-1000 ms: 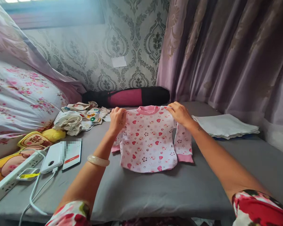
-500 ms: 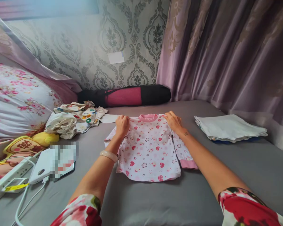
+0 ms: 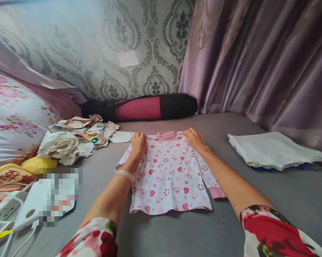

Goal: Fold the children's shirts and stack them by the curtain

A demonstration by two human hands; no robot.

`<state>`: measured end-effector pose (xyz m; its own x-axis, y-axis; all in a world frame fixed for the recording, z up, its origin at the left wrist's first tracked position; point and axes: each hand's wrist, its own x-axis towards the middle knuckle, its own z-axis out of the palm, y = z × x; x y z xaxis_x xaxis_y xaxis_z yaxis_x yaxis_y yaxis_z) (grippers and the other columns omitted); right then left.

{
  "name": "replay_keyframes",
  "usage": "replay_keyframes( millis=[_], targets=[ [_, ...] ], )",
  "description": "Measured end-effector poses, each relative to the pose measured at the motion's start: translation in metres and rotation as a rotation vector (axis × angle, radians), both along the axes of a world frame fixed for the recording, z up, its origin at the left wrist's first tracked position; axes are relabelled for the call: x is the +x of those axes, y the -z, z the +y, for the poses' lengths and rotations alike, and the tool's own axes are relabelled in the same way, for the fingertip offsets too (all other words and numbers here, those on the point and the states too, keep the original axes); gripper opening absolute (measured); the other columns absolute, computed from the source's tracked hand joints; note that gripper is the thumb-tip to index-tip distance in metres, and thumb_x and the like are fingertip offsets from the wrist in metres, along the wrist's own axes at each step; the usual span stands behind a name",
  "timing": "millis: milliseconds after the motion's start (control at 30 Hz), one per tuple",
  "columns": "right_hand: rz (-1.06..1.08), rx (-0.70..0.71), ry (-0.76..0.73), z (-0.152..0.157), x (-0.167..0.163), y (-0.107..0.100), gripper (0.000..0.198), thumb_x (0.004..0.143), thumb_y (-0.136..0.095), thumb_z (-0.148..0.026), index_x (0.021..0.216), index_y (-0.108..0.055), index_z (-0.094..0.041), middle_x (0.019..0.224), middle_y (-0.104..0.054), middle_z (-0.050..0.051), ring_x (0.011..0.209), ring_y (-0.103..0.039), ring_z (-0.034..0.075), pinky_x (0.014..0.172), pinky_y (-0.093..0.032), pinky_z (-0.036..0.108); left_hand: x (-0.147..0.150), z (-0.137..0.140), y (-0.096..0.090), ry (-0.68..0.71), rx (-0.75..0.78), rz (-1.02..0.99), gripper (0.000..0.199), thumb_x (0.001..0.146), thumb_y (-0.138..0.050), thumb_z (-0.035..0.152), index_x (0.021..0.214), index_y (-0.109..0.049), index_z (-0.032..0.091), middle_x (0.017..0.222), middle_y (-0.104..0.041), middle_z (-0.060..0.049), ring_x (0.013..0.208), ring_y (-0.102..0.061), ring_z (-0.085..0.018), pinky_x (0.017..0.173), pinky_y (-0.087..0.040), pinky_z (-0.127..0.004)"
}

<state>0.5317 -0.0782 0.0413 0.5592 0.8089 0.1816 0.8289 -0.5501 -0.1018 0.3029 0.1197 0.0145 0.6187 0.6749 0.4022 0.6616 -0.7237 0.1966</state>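
Observation:
A small long-sleeved shirt (image 3: 166, 175), white with pink hearts and a pink collar, lies spread on the grey sheet. Its collar points away from me. My left hand (image 3: 139, 143) grips the left shoulder with fingers curled over the edge. On the opposite shoulder, close to the collar, my right hand (image 3: 195, 139) has its fingers bent over the cloth, the fingertips partly hidden. The right sleeve, with its pink cuff, shows beside the body of the shirt. My left forearm covers part of the other sleeve.
Crumpled patterned clothes (image 3: 78, 137) are heaped at the left. A folded white cloth pile (image 3: 276, 150) lies at the right. A black and pink long bag (image 3: 139, 108) rests by the wall. At the near left are a white charging device (image 3: 29, 203), cables and a power strip (image 3: 7, 208).
The shirt's lower hem has spread wider and come nearer to me. Both hands stay at the shoulders, with the right fingers a little straighter. The view has shifted slightly.

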Motion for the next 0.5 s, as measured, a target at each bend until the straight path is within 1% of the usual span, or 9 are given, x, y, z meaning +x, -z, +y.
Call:
replay_keyframes(
  millis=[133,300,433,500],
  targets=[
    [0.025,-0.033,0.025,0.007,0.005,0.005,0.035,0.102,-0.033,-0.039,0.117,-0.06,-0.023,0.122,-0.06,0.011,0.101,-0.063,0.025,0.077,-0.042,0.033,0.008,0.007,0.005,0.0,0.002,0.031,0.03,0.094,-0.035,0.022,0.101,-0.064,0.019,0.107,-0.059,-0.016,0.106,-0.051,-0.032,0.087,-0.038,-0.043],
    [0.076,-0.092,0.02,0.01,0.01,0.015,0.035,0.102,-0.033,-0.037,0.115,-0.062,-0.023,0.122,-0.06,0.014,0.107,-0.06,0.026,0.083,-0.042,0.035,0.014,0.013,0.012,0.027,-0.05,0.153,0.029,0.093,-0.037,0.024,0.103,-0.064,0.018,0.109,-0.061,-0.018,0.107,-0.053,-0.033,0.086,-0.038,-0.045],
    [-0.003,-0.091,-0.05,0.016,0.011,0.017,0.034,0.101,-0.035,-0.029,0.111,-0.065,-0.019,0.119,-0.062,0.015,0.113,-0.054,0.028,0.092,-0.038,0.038,0.021,0.015,0.006,0.04,-0.14,0.216,0.03,0.093,-0.038,0.023,0.106,-0.064,0.016,0.111,-0.063,-0.017,0.108,-0.055,-0.032,0.089,-0.037,-0.046],
    [-0.014,-0.073,-0.104,0.021,0.009,0.017,0.033,0.101,-0.035,-0.027,0.114,-0.065,-0.018,0.12,-0.062,0.015,0.114,-0.052,0.028,0.094,-0.036,0.039,0.027,0.012,0.001,0.065,-0.175,0.232,0.03,0.093,-0.039,0.024,0.106,-0.064,0.017,0.112,-0.065,-0.016,0.109,-0.056,-0.031,0.091,-0.037,-0.046]
  ],
)
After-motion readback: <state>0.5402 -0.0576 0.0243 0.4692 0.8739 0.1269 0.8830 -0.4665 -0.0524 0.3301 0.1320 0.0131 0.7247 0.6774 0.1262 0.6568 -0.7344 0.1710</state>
